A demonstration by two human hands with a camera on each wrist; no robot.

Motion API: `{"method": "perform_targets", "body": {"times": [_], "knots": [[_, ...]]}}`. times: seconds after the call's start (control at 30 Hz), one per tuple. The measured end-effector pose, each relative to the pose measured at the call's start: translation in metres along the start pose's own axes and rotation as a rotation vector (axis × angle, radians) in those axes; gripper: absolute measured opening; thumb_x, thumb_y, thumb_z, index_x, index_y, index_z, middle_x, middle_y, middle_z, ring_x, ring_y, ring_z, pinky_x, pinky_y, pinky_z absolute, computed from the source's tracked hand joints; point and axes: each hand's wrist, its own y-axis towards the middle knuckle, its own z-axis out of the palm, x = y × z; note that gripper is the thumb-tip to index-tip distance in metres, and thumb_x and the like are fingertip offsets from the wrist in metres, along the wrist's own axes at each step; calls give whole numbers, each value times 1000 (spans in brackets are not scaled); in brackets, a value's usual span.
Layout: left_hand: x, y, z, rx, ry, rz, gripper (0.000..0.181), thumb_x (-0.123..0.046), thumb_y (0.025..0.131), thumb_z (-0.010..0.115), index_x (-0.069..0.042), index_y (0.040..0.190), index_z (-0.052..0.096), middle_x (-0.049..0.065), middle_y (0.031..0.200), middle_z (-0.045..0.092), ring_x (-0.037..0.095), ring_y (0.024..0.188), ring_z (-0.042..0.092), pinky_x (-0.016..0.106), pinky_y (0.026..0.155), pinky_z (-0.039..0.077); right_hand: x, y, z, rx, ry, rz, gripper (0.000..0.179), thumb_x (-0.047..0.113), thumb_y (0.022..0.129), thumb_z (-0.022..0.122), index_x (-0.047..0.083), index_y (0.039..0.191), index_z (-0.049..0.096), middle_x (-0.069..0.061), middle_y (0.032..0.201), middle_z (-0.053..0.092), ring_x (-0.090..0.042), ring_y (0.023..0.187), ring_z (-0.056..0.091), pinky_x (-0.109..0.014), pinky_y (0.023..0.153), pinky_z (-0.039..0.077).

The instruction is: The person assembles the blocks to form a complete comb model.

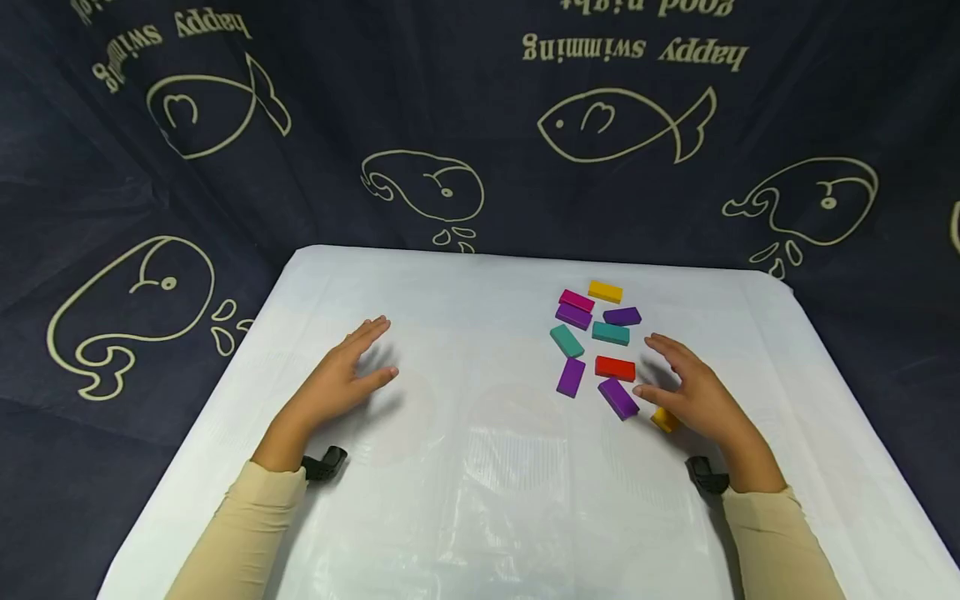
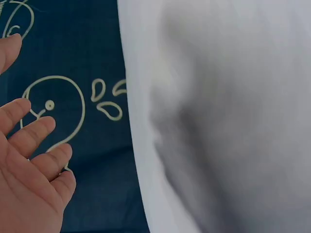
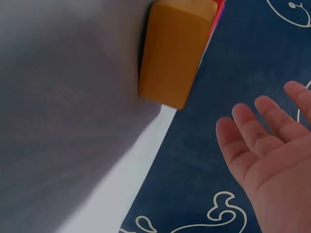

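My left hand (image 1: 341,385) hovers over the left part of the white table, fingers loosely extended and thumb apart, holding nothing. In the left wrist view its palm and fingers (image 2: 33,137) show relaxed. On the right, my right hand (image 1: 693,392) hangs beside a loose group of coloured blocks, also holding nothing. A yellow block (image 1: 663,419) lies partly hidden beneath it and looms large in the right wrist view. Nearest its thumb are a purple block (image 1: 618,398) and a red block (image 1: 615,368).
Farther back lie a teal block (image 1: 611,333), another teal block (image 1: 567,341), a magenta block (image 1: 577,301), a second yellow block (image 1: 605,291) and several purple ones. Behind the white table (image 1: 480,317) hangs a dark cloth (image 1: 480,83) with fish and whale drawings.
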Motion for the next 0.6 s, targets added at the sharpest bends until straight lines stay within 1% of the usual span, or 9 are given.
{"method": "perform_targets", "body": {"times": [0.1,0.2,0.33,0.6], "knots": [[-4,3,4,2,-57,9,74,-35,92,72,-15,154,37,4,159,33,27,147,26,54,115,27,1,0,2,15,22,2,82,31,87,78,9,153,36,-21,156,31,-51,130,42,-63,97,44],[-7,8,9,12,-87,31,71,-33,92,71,-11,152,40,6,156,37,27,144,31,52,113,31,1,0,3,19,34,4,78,30,87,78,9,152,39,-20,155,34,-50,125,46,-61,94,47],[-11,14,17,38,-103,49,69,-32,92,72,-8,150,43,8,154,40,28,143,35,51,112,33,-1,-1,6,23,46,-21,73,27,88,78,7,149,43,-20,151,39,-47,124,47,-61,96,47],[-23,28,34,74,-122,71,68,-34,93,71,-12,150,43,3,153,42,24,142,36,46,113,35,-4,1,13,54,49,-81,66,24,88,77,6,144,48,-18,141,50,-41,126,49,-61,100,44]]}}
